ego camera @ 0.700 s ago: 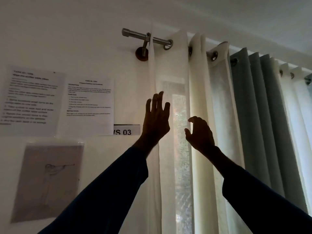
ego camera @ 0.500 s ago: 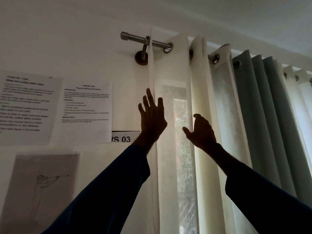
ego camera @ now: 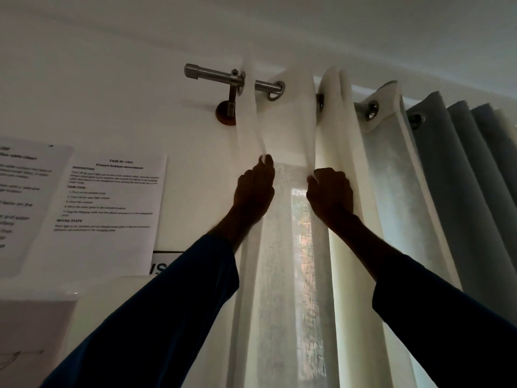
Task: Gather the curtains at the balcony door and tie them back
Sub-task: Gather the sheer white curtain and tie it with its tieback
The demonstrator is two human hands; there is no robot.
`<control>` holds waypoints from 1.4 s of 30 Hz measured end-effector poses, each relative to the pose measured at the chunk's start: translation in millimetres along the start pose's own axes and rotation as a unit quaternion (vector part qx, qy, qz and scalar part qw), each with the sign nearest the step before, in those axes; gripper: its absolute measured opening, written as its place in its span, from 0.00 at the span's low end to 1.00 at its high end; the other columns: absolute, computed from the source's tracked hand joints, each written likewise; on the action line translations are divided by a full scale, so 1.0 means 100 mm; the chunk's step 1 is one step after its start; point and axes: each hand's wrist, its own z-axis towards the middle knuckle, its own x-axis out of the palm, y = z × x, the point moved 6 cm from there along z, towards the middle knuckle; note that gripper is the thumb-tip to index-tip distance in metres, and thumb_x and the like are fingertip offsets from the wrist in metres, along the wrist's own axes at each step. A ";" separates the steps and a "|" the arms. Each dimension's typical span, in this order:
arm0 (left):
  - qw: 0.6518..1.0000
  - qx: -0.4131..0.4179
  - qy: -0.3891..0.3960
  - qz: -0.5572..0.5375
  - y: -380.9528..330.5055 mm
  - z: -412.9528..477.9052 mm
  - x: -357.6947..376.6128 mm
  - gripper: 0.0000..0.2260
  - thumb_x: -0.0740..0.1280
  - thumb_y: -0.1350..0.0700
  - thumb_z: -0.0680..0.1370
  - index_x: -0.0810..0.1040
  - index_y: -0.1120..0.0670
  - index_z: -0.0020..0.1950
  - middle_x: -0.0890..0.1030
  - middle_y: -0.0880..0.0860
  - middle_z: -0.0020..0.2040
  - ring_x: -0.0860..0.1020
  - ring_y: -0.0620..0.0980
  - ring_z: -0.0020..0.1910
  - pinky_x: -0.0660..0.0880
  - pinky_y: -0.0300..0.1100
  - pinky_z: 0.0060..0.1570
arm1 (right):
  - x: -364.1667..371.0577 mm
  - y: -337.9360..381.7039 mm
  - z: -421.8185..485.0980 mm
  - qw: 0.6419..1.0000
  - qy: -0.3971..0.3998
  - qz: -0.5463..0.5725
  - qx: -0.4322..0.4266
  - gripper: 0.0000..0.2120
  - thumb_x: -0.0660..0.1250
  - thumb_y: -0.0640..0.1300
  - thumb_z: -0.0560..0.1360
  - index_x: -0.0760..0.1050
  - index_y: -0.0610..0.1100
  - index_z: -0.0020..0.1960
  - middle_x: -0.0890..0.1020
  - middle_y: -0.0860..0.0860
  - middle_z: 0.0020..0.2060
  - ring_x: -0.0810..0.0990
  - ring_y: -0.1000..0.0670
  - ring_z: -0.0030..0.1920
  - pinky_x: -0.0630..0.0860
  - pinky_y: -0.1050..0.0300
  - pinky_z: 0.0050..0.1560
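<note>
A white sheer curtain (ego camera: 288,275) hangs by metal eyelets from a steel rod (ego camera: 215,75) high on the wall. My left hand (ego camera: 253,191) pinches the curtain's left edge just below the rod bracket. My right hand (ego camera: 330,193) grips the fold to the right of the lit sheer panel. Both arms reach up in dark sleeves. A grey-blue curtain (ego camera: 458,177) hangs further right on the same rod, behind more white folds.
Printed task sheets (ego camera: 112,191) are taped to the wall left of the curtain, with a label strip (ego camera: 162,264) and a sketch sheet (ego camera: 30,340) below them. The rod's wall bracket (ego camera: 228,113) sits just above my left hand. The ceiling is close above.
Both hands were raised open in front of the curtain. Now the left pinches the left edge and the right has closed on the fold. The view has moved closer to the rod.
</note>
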 end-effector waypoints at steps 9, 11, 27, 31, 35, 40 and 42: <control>0.967 0.067 0.093 -0.226 -1.31 0.48 0.63 0.18 0.60 0.63 0.81 0.69 0.62 0.72 0.79 0.63 0.59 0.78 0.62 0.57 0.74 0.50 0.55 | -0.23 -0.78 0.28 0.998 -0.038 -0.041 -0.011 0.14 0.62 0.47 0.83 0.77 0.37 0.60 0.82 0.41 0.56 0.79 0.41 0.58 0.73 0.49 0.60; 0.955 0.085 0.111 -0.262 -1.54 0.47 0.70 0.18 0.63 0.64 0.79 0.72 0.63 0.69 0.80 0.63 0.59 0.78 0.63 0.57 0.75 0.53 0.56 | -0.29 -0.95 0.34 0.998 -0.053 -0.035 0.001 0.13 0.64 0.46 0.82 0.79 0.36 0.55 0.83 0.40 0.52 0.81 0.40 0.55 0.75 0.49 0.56; 0.959 -0.040 0.060 -0.275 -0.07 0.01 0.28 0.07 0.68 0.69 0.74 0.81 0.66 0.50 0.80 0.63 0.56 0.78 0.58 0.58 0.72 0.42 0.62 | 0.13 0.31 -0.21 0.987 -0.019 -0.069 -0.147 0.10 0.61 0.40 0.81 0.81 0.40 0.52 0.85 0.43 0.46 0.83 0.41 0.46 0.78 0.48 0.49; 0.969 -0.003 0.055 -0.241 0.32 0.08 -0.15 0.08 0.67 0.69 0.72 0.84 0.66 0.49 0.83 0.62 0.53 0.81 0.58 0.55 0.72 0.40 0.60 | 0.07 0.90 -0.21 0.989 -0.020 -0.036 -0.140 0.08 0.63 0.38 0.76 0.72 0.43 0.38 0.82 0.43 0.39 0.80 0.40 0.40 0.65 0.55 0.37; 0.981 -0.025 0.108 -0.159 0.55 0.14 -0.30 0.10 0.65 0.58 0.79 0.82 0.62 0.55 0.81 0.58 0.59 0.78 0.56 0.61 0.66 0.36 0.58 | 0.02 1.35 -0.18 0.986 0.001 -0.024 -0.166 0.08 0.65 0.43 0.77 0.78 0.40 0.42 0.83 0.43 0.41 0.81 0.41 0.43 0.70 0.54 0.40; 0.964 -0.015 0.148 -0.219 0.54 0.02 -0.49 0.07 0.69 0.65 0.76 0.84 0.66 0.51 0.82 0.63 0.56 0.80 0.60 0.57 0.72 0.41 0.60 | -0.13 1.30 -0.27 0.985 -0.001 -0.053 -0.164 0.11 0.64 0.45 0.80 0.81 0.42 0.57 0.83 0.43 0.52 0.81 0.40 0.52 0.73 0.52 0.49; 0.951 0.014 0.148 -0.273 0.45 -0.06 -0.58 0.06 0.70 0.70 0.73 0.85 0.67 0.48 0.82 0.64 0.53 0.82 0.61 0.52 0.77 0.47 0.57 | -0.19 1.11 -0.37 0.984 -0.007 -0.077 -0.162 0.12 0.63 0.42 0.80 0.79 0.42 0.62 0.83 0.42 0.54 0.80 0.39 0.54 0.70 0.53 0.48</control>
